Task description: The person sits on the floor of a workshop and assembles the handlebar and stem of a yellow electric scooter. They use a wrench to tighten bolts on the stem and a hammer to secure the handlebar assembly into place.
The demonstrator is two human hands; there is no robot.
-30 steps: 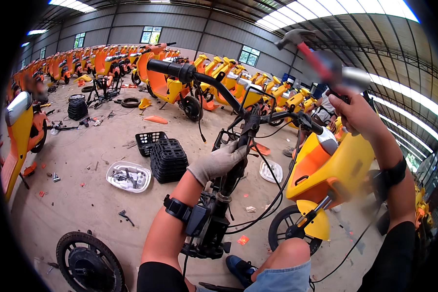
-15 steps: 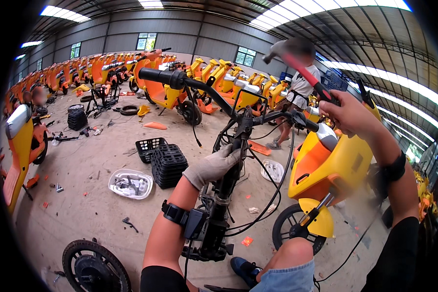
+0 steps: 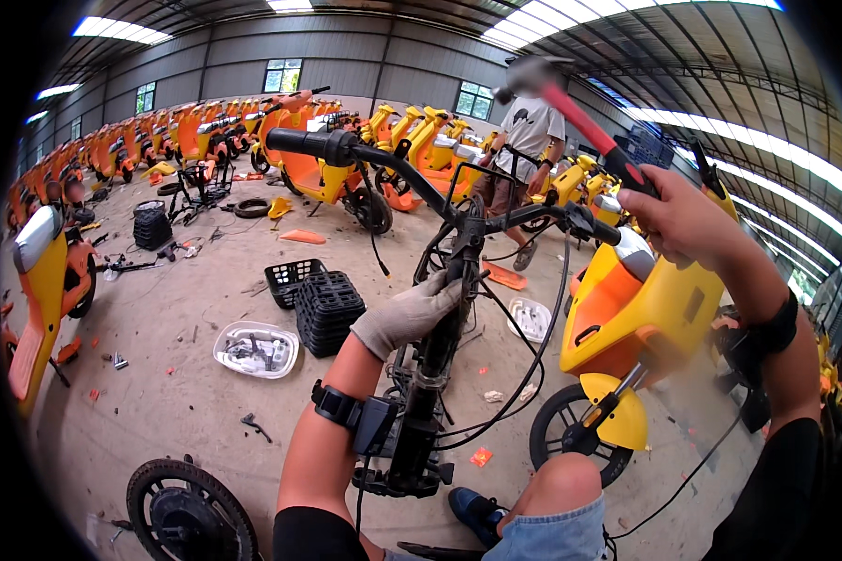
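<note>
A stripped black bike frame (image 3: 437,346) stands upright in the middle of the scene, just in front of the person's knee (image 3: 561,496), its steering column rising to black handlebars (image 3: 421,178) that sweep from far left to right. The left hand (image 3: 407,313), in a grey work glove, has its fingers closed around the column just below the stem, holding it steady. The right hand (image 3: 688,220), bare, is raised to the right with its fingers clamped on the lower handle of a red-handled hammer (image 3: 571,107), whose blurred metal head points up and left above the handlebars.

The frame looks like stiff, heavy metal that would not bend or slip readily; the column where the glove sits seems the firmest place to hold it, clear of the loose black cables (image 3: 524,365) hanging beside it. The hammer looks head-heavy, best gripped low on the handle, as it is.

Just right of the frame stands a yellow and orange scooter body (image 3: 636,299). To the left on the concrete floor (image 3: 178,393) lie stacked black crates (image 3: 323,309), a white tray of small parts (image 3: 255,349) and, nearer, a loose wheel (image 3: 187,510). Farther off another person (image 3: 524,140) stands among rows of orange and yellow scooters (image 3: 187,140)
</note>
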